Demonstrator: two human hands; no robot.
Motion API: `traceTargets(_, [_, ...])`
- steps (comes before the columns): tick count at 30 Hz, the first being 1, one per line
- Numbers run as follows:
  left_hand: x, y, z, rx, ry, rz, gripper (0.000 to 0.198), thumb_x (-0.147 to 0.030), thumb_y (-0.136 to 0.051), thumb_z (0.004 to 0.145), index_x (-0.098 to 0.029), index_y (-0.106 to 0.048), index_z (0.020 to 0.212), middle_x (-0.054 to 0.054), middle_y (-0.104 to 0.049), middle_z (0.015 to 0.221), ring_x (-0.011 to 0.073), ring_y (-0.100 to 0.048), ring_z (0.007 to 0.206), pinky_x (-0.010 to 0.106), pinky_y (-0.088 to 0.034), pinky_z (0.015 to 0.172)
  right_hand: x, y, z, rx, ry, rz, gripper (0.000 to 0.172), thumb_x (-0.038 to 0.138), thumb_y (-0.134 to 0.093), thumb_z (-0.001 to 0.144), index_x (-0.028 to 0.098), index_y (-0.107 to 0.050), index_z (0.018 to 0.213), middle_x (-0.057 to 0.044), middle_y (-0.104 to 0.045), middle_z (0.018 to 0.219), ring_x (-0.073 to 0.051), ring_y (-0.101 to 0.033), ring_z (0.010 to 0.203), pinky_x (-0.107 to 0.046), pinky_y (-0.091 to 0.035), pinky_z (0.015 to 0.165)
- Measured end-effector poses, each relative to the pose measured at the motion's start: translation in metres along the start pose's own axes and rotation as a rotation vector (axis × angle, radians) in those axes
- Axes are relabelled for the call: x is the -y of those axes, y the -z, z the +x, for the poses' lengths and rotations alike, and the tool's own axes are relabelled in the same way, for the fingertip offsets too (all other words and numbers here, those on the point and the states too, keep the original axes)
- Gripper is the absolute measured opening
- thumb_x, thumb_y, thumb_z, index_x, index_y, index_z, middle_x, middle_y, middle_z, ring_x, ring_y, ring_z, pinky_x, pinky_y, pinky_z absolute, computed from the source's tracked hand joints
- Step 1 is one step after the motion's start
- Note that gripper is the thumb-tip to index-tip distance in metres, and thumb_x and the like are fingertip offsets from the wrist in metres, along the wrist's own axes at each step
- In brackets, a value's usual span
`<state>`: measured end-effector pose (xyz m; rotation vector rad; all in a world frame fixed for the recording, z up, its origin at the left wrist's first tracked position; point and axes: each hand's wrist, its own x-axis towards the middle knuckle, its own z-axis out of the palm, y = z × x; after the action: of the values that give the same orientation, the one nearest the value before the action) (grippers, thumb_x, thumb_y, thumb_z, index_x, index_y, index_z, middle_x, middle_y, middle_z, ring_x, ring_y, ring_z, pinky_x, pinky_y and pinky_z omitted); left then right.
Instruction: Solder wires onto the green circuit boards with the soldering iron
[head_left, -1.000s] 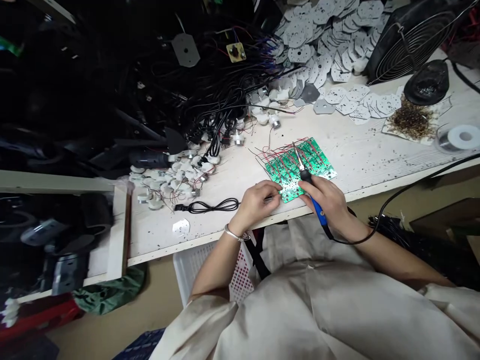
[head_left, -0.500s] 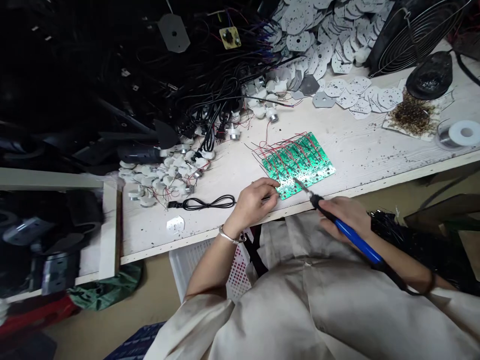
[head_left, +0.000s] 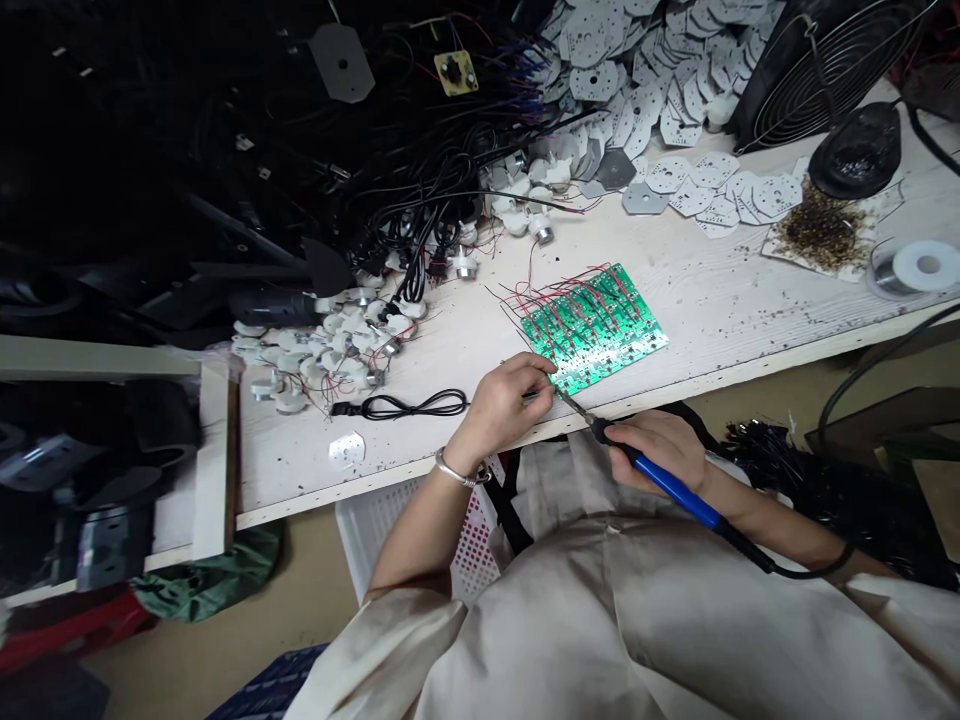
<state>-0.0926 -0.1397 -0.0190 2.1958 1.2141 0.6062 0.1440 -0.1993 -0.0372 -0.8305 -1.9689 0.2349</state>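
**Soldering iron [head_left: 667, 487] at green circuit board [head_left: 596, 328]**

The board lies flat on a white wooden bench [head_left: 750, 290], near its front edge, with many red wires [head_left: 592, 295] on it. The left hand [head_left: 504, 403] is at the board's near corner, and its fingers are together on a thin thing [head_left: 531, 395], too small to tell. The right hand [head_left: 660, 450] has its fingers clamped around the iron's blue handle. The iron's tip is just at the board's edge, but I cannot tell if it touches. A black cable [head_left: 405, 406] lies to the left, and a roll of solder wire [head_left: 919, 267] lies far to the right.
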Motion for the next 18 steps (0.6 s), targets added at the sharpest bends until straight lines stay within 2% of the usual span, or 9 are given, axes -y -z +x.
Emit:
traceTargets(12, [-0.001, 0.000, 0.001, -0.011, 0.010, -0.005, 0.014, -0.010, -0.059, 0.087, -0.016, -0.062, 0.074, 0.006, -0.070, 0.102, 0.0138, -0.068, 0.088, 0.027, -0.055, 0.081, 0.001, -0.004, -0.003, 0.006, 0.053, 0.001, 0.018, 0.014, -0.060, 0.086, 0.016, -0.064, 0.104, -0.003, -0.068, 0.073, -0.014, -0.065, 0.063, -0.026, -0.056, 0.060])
traceTargets(18, [-0.002, 0.000, 0.002, -0.013, -0.005, 0.004, 0.014, -0.010, -0.060, 0.087, -0.016, -0.062, 0.075, 0.006, -0.070, 0.101, 0.0135, -0.068, 0.087, 0.027, -0.055, 0.080, 0.000, 0.009, 0.001, 0.015, 0.017, 0.005, 0.018, 0.015, -0.059, 0.087, 0.016, -0.064, 0.104, -0.004, -0.069, 0.075, -0.014, -0.065, 0.065, -0.026, -0.056, 0.064])
